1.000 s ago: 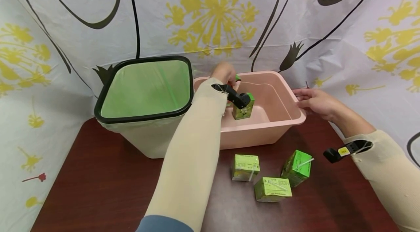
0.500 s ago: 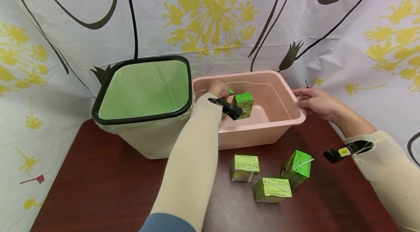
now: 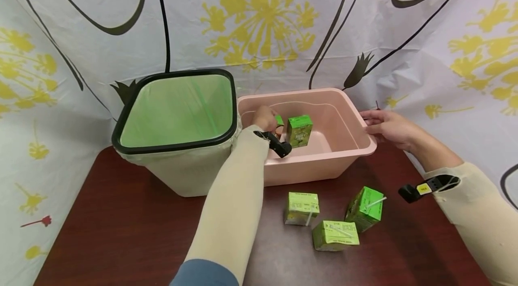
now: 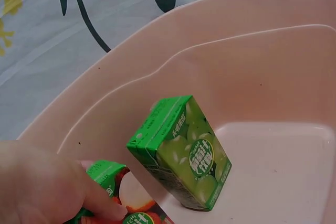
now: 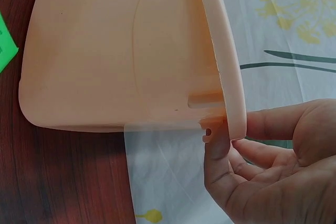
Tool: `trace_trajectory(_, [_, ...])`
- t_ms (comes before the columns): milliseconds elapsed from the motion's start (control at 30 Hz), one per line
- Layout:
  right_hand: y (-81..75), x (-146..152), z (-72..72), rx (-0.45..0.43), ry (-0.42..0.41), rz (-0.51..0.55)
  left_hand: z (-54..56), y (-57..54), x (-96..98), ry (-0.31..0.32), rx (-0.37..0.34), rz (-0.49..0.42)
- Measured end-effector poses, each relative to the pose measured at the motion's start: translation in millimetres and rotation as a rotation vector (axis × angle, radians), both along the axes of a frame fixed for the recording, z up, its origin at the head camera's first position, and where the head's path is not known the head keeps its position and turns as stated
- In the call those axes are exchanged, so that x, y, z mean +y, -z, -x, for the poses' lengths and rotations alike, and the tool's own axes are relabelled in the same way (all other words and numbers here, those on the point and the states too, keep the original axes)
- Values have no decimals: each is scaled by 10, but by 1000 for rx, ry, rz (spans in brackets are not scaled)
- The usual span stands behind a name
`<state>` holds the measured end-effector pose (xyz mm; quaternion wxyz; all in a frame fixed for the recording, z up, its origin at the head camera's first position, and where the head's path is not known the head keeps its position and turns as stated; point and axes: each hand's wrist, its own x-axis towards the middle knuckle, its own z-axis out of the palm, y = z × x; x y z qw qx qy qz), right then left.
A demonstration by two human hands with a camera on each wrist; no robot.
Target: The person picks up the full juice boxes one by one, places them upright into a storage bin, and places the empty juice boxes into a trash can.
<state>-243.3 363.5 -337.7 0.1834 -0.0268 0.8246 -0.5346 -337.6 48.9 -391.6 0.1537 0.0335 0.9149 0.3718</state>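
My left hand is down inside the left part of a pink plastic tub, holding a red juice box with a green top. In the left wrist view a finger lies across its front, and the box's lower part is out of frame. Right beside it in the tub stands a green juice box with fruit printed on it. At the tub's right end my right hand grips the rim, thumb on one side and fingers on the other, as the right wrist view shows.
Left of the tub stands a lined bin with a black rim, close against it. In front, three green juice boxes with straws stand on the dark red table: one box, a second and a third. A patterned cloth hangs behind.
My left hand has moved down and slightly left into the tub with the red juice box, uncovering more of the green one. My right hand has stayed at the rim.
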Motion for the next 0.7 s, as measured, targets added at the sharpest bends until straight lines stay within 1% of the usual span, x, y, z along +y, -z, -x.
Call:
trace_trajectory(33, [2,-3,0,2,-2,-3,87,149,-5,-6,14,-81])
trace_trajectory(67, [3,-4,0,4,-5,-6,117,183,-2,-12,7,-85])
trace_trajectory(133, [1,-12,-2,6,-5,-7,152,247,-6,-37,-33,-163])
trace_trajectory(167, [0,-17,-2,7,-5,-10,138,243,-17,-48,-50,-191])
trace_trajectory(200, [0,-20,1,9,-7,-15,146,242,-30,-38,-52,-179])
trace_trajectory(233, [0,-23,2,8,-5,-15,50,103,-55,-31,-45,-140])
trace_trajectory(267, [1,-26,3,6,-2,-13,-21,-32,-53,-27,-60,-58])
trace_trajectory(333, [-1,-27,1,5,-3,-15,-61,-94,-67,0,-24,33])
trace_trajectory(367, [-1,-26,0,4,-5,-14,-77,-120,-70,14,-17,69])
trace_trajectory(433, [0,-25,-3,5,-6,-9,-101,-153,-74,30,15,146])
trace_trajectory(500, [-2,-26,-8,6,-11,1,-142,-188,-81,42,16,156])
trace_trajectory(600, [-2,-25,-11,6,-4,19,-157,-225,-68,56,29,167])
trace_trajectory(667, [-2,-15,-12,4,-5,22,-190,-283,-53,70,2,126])
trace_trajectory(700, [-2,-6,-11,4,-4,19,-205,-326,-38,81,5,134])
